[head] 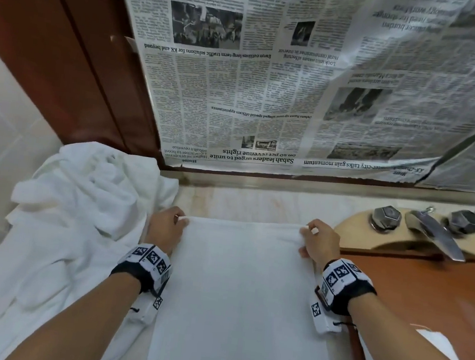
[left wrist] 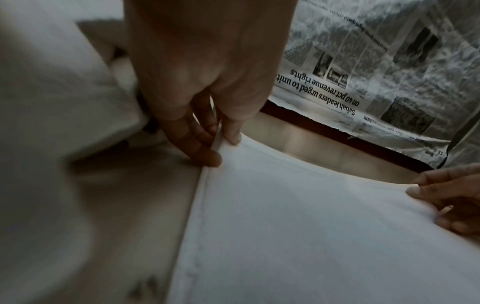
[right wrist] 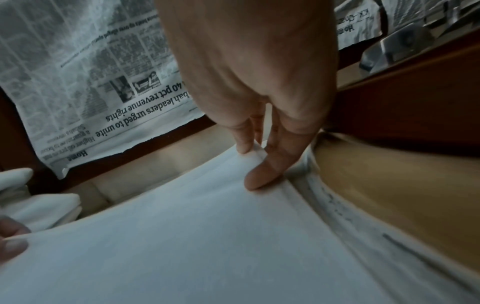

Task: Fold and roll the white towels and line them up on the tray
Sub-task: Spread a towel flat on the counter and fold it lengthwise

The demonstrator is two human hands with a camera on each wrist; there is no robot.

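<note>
A white towel [head: 236, 291] lies flat on the pale counter, running from the far edge toward me. My left hand [head: 167, 225] pinches its far left corner between thumb and fingers [left wrist: 205, 150]. My right hand [head: 317, 241] pinches the far right corner, the thumb and fingers [right wrist: 262, 174] closed on the hem. The far edge is stretched straight between the two hands. The towel [left wrist: 311, 236] fills the lower part of both wrist views, seen as the towel [right wrist: 182, 246] under the right wrist. A wooden tray [head: 423, 293] lies to the right.
A heap of crumpled white towels [head: 82, 198] sits at the left against the tiled wall. A beige basin [head: 353, 233] with a metal tap [head: 436, 233] is at the back right. Newspaper [head: 299, 83] covers the mirror behind the counter.
</note>
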